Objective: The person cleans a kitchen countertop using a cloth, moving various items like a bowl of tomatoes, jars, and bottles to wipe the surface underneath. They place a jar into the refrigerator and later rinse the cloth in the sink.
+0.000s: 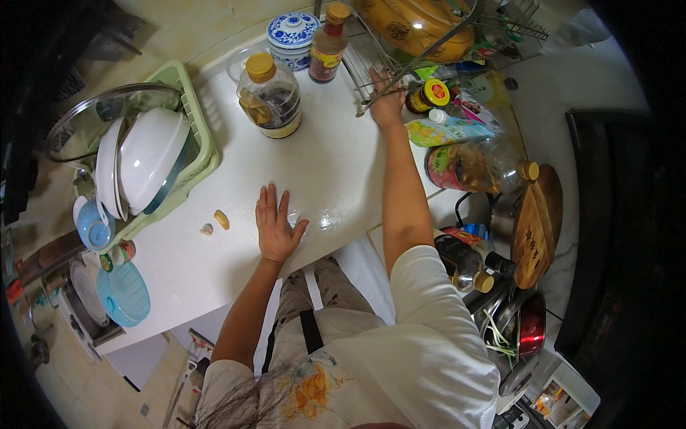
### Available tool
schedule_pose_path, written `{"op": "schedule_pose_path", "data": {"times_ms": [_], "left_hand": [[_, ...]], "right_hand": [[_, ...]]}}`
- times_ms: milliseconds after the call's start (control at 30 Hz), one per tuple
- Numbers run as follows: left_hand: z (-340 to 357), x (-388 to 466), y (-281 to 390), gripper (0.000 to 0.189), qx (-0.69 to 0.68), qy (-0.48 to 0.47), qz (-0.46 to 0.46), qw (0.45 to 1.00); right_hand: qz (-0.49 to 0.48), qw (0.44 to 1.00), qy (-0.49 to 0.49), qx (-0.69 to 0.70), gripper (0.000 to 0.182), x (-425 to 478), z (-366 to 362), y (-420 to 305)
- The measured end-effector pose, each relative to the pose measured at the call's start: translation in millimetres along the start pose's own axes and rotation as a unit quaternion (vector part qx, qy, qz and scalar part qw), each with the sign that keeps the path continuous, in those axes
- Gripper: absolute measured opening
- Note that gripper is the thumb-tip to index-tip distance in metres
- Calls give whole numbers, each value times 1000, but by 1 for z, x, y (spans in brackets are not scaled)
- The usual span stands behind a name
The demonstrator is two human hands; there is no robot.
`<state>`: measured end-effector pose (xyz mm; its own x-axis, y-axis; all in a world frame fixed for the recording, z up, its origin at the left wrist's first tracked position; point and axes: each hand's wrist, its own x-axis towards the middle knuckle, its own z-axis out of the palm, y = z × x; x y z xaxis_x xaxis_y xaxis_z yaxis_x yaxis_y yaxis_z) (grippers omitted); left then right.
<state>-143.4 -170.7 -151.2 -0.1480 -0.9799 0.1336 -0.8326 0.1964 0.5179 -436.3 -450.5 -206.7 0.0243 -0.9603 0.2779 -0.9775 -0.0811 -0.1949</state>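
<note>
My left hand (277,225) lies palm down on the white countertop (332,161), holding nothing, its thumb spread from the fingers. Wet shine marks the surface beside it. To its left are a small yellowish piece, perhaps ginger (221,220), and a pale piece like a garlic clove (206,229). My right hand (388,104) reaches to the back right with fingers extended, partly behind the bars of a metal wire rack (362,111). No object shows in it. Just right of it is a dark jar with a yellow lid (435,93).
A green dish rack (206,139) holds white bowls and a glass lid. Farther back are a gold-capped bottle of dark liquid (278,102), a sauce bottle (326,53) and a blue-and-white porcelain jar (293,32). Packets, an oil bottle (471,166) and wooden boards (533,236) line the right.
</note>
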Motion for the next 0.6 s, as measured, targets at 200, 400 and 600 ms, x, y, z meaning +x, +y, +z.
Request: {"op": "schedule_pose_path", "data": {"times_ms": [200,400,600], "left_hand": [[-1,1,2,72,7,-4,-3,1000],[0,-1,0,71,7,14,0,1000],[0,-5,-2,72,-8,21,2,1000]], "right_hand": [[-38,993,-9,110,55,-2,-7,6],[-6,989,22,148,50,-30,-23,-12],[91,988,85,93,47,-90,-31,-54]]}}
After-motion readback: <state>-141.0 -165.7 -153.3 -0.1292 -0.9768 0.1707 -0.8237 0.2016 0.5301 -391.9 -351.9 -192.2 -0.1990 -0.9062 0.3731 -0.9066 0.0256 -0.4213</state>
